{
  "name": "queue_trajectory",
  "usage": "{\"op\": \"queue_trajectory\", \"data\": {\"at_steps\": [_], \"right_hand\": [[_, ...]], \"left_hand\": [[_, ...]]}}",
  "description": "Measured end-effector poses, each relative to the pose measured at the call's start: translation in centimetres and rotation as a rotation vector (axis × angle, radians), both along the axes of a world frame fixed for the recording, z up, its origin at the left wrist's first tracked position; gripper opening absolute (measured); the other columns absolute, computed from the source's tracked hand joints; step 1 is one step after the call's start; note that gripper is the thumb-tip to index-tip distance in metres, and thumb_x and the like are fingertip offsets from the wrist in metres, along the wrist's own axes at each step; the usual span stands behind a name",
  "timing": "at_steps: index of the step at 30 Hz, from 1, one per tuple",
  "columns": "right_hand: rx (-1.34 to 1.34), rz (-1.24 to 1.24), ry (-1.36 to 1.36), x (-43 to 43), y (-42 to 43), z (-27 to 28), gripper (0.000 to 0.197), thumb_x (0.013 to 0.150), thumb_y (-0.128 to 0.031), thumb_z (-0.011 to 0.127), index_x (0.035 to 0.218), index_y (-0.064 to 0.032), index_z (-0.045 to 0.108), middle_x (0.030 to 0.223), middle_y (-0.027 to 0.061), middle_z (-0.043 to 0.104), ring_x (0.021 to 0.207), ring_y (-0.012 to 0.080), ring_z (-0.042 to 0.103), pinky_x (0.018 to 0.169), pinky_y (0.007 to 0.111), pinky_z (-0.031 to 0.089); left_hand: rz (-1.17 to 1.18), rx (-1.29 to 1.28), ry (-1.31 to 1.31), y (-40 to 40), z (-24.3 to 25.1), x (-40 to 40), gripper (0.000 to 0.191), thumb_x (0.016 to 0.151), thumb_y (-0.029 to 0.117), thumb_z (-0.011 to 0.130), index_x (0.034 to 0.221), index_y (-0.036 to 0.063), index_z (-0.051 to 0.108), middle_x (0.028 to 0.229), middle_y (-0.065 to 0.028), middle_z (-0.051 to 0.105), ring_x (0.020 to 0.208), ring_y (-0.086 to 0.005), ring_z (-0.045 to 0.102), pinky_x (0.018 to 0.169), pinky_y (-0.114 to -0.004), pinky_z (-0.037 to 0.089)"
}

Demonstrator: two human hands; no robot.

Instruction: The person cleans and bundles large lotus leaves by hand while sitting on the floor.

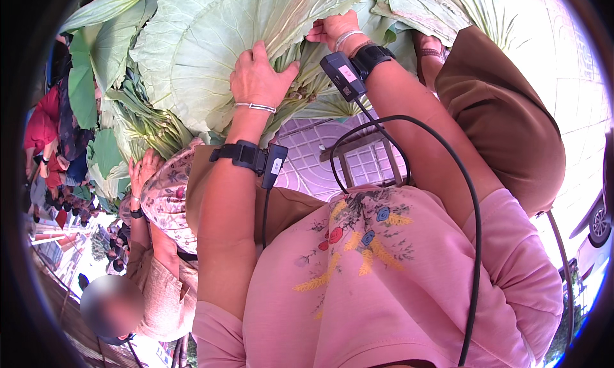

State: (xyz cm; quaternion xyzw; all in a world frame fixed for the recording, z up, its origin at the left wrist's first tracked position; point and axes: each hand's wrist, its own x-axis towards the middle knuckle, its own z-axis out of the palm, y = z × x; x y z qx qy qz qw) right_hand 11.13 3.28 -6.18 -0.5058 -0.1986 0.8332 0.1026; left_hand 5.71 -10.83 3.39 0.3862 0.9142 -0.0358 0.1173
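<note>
Large pale-green lotus leaves (201,65) lie layered before me, their radiating veins showing. My left hand (261,77) rests flat on the biggest leaf near its right side, thumb spread from the fingers. Up and to the right, my right hand (338,28) is at that leaf's ragged edge, fingers pointing left; whether they pinch it is not clear. Between and below the hands, a bunch of folded, partly browned leaves (307,85) shows beneath the big one. Each wrist carries a strapped black sensor box with a cable.
A wooden stool (364,154) stands on the patterned paving (307,147) below the leaves. Close on my left, a co-worker's hands (144,169) touch another folded leaf bundle (158,128). More people crowd the far left. A black cable (475,224) loops across my front.
</note>
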Motion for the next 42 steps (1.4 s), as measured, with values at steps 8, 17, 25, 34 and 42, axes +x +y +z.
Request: {"op": "queue_trajectory", "data": {"at_steps": [8,17,25,34,42], "right_hand": [[-0.062,0.008,0.138,1.0,0.5,-0.2,0.015,0.085,-0.001,0.042,0.09,0.0095,0.051,0.071,0.0212,0.057,0.054,0.0321,0.059,0.049,0.043,0.054],[0.458,0.794,-0.482,5.4,2.7,-2.1,0.03,0.078,-0.027,0.062,0.077,0.003,0.062,0.061,0.01,0.062,0.054,0.0202,0.063,0.051,0.032,0.049],[0.203,0.641,-0.468,6.2,1.5,-2.4,0.03,0.076,-0.022,0.067,0.092,0.0031,0.062,0.08,0.0121,0.064,0.059,0.0213,0.063,0.056,0.034,0.05],[-0.039,0.528,-0.354,7.8,1.9,-6.5,0.05,0.072,-0.025,0.073,0.099,0.0082,0.046,0.074,0.0143,0.056,0.065,0.0241,0.062,0.06,0.037,0.055],[-0.203,0.425,-0.159,7.4,3.0,-3.7,0.029,0.07,-0.021,0.074,0.077,-0.0033,0.051,0.069,0.0059,0.053,0.063,0.0186,0.057,0.064,0.037,0.055]], "left_hand": [[-0.019,-0.023,0.026,0.2,-0.8,-0.1,0.063,0.068,0.038,0.065,0.12,0.0082,0.046,0.098,-0.019,0.055,0.089,-0.0356,0.056,0.075,-0.044,0.046],[0.023,-0.005,0.029,0.2,-1.1,-1.1,0.058,0.069,0.035,0.061,0.119,0.0101,0.046,0.095,-0.0172,0.056,0.089,-0.0338,0.056,0.074,-0.046,0.045],[0.045,0.012,0.014,0.1,-0.5,-1.2,0.056,0.071,0.035,0.059,0.119,0.0089,0.046,0.095,-0.018,0.056,0.089,-0.0344,0.056,0.074,-0.044,0.046],[0.023,-0.006,-0.016,0.6,-0.3,-0.7,0.056,0.069,0.034,0.061,0.118,0.0089,0.046,0.096,-0.019,0.056,0.088,-0.0352,0.057,0.073,-0.045,0.047],[0.029,-0.02,-0.024,0.6,-0.1,-1.0,0.056,0.069,0.034,0.061,0.118,0.0094,0.047,0.096,-0.0191,0.057,0.088,-0.0352,0.057,0.074,-0.045,0.047]]}}
